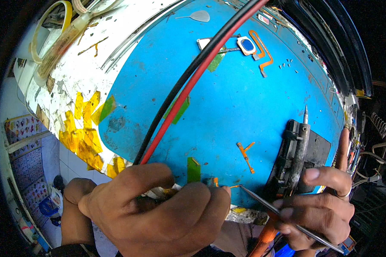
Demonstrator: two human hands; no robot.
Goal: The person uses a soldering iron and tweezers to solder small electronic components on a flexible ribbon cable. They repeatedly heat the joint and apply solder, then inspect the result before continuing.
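Observed: left hand (158, 210), grip narrow, pinched a small orange strip (215, 183) over the blue mat's (158, 85) near edge. Right hand (317, 214) gripped a pointed metal tool (261, 200), tip beside that strip. T-shaped orange strip (246, 157) lay on the mat's near part.

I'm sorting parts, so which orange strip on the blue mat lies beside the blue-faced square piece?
The long looped strip, toward the top of the picture; the small forked strip lies lower, left of the black holder.
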